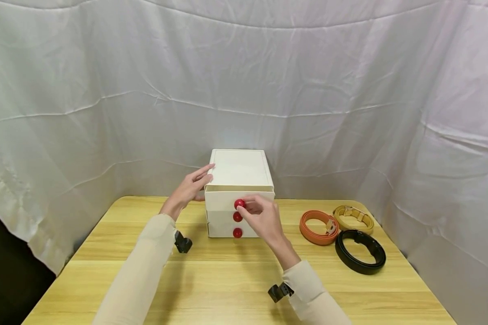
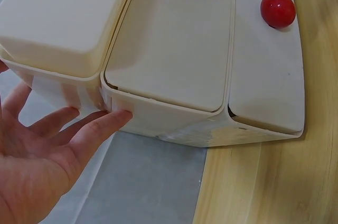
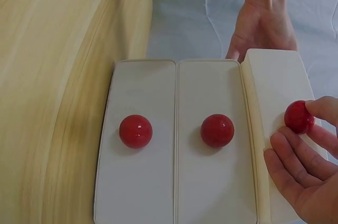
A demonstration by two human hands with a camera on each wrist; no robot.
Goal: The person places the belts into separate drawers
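Fingertips of the right hand (image 1: 264,217) closed lightly round the top red knob (image 3: 299,117), thumb on one side, forefinger on the other, pinching it. Top drawer (image 1: 239,200) drawn out a little way, front standing proud of the two drawer fronts beneath. Middle red knob (image 1: 237,217) and bottom red knob (image 1: 237,233) untouched, directly below. Left hand (image 1: 190,187) spread flat, fingers straight and slightly apart, fingertips pressed against the left side of the white drawer chest (image 1: 239,168), holding nothing. Chest standing upright near the back edge of the wooden table (image 1: 227,280), roughly midway across. Cream sleeves on both forearms, a small black camera mount under each wrist. Off to the right on the table, well apart from the chest, three coiled belts lying flat: orange belt (image 1: 318,227) nearest the chest, yellow belt (image 1: 353,217) behind and to its right, black belt (image 1: 360,251) in front, the three close together. White cloth (image 1: 244,90) draped behind and to both sides.
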